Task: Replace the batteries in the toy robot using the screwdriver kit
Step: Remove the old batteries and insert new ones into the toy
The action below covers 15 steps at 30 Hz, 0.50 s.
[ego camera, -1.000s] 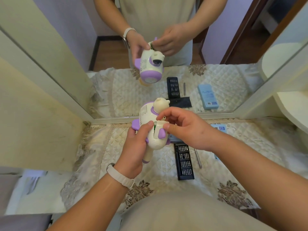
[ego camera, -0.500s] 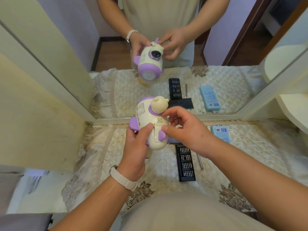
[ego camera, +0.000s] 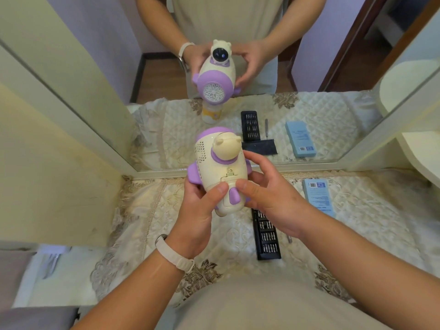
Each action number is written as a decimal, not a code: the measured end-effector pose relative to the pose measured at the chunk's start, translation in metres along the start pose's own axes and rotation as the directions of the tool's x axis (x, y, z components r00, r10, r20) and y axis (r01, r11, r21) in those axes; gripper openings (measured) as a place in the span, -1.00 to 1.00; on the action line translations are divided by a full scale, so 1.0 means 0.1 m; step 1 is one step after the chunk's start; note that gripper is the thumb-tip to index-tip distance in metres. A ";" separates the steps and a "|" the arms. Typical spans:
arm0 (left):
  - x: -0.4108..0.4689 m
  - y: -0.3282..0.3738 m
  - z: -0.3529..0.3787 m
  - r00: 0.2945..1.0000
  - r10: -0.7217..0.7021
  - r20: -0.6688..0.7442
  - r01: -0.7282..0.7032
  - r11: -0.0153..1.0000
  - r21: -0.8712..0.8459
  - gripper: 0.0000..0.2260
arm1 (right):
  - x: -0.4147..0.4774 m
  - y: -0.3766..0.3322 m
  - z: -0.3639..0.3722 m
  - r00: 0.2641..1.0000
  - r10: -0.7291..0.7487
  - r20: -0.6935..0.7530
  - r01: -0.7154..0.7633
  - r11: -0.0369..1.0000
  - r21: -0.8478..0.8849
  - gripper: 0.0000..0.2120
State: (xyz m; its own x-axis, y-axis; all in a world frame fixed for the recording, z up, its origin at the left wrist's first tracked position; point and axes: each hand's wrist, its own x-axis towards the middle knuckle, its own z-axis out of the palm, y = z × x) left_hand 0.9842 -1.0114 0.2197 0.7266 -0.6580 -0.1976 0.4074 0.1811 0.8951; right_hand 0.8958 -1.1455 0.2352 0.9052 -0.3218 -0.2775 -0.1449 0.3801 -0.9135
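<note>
A cream and purple toy robot (ego camera: 217,167) is held upright above the table, its back toward me. The battery cover on its back sits in place under both thumbs. My left hand (ego camera: 198,210) grips the robot's lower left side, thumb pressed on the cover. My right hand (ego camera: 269,196) wraps the right side, thumb beside the small purple fin. On the cloth below my right hand lies the black screwdriver bit tray (ego camera: 267,236). A thin screwdriver (ego camera: 289,239) peeks out beside it, mostly hidden by my wrist.
A light blue box (ego camera: 319,196) lies on the quilted cloth (ego camera: 147,210) at the right. A mirror (ego camera: 309,67) stands at the table's back edge and reflects the robot, tray, box and a yellow bottle. A cream panel rises at the left.
The robot has been turned upright and squared to me. My right fingers left the cover's top edge and now wrap the robot's right side; the cover looks shut.
</note>
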 end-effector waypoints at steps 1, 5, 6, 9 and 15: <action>0.00 0.01 0.01 1.000 0.002 0.006 -0.002 1.000 -0.002 -0.43 | -0.01 0.01 0.00 1.000 -0.002 -0.006 0.002 1.000 0.002 -0.30; 0.02 0.00 0.01 0.999 0.011 0.035 -0.011 1.000 -0.001 -0.51 | -0.03 0.03 0.00 0.999 0.012 -0.042 -0.012 1.000 -0.006 -0.35; 0.02 0.00 0.01 0.999 0.012 0.035 -0.011 1.000 -0.006 -0.50 | -0.03 0.03 0.00 0.999 0.016 -0.050 -0.016 1.000 -0.006 -0.35; 0.02 -0.03 0.00 0.999 0.011 0.032 -0.011 1.000 0.000 -0.49 | -0.03 0.05 0.02 0.997 0.027 -0.073 -0.027 1.000 0.009 -0.35; -0.01 -0.13 -0.04 1.000 -0.022 -0.016 0.023 1.000 0.019 -0.44 | -0.05 0.11 0.01 0.996 0.064 -0.063 -0.060 0.996 0.061 -0.36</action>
State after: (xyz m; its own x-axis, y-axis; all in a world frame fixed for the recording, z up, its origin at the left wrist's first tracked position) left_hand 0.9808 -1.0101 0.2062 0.7261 -0.6502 -0.2237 0.4128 0.1520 0.8980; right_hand 0.8900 -1.1389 0.2273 0.8672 -0.3508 -0.3534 -0.1745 0.4506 -0.8755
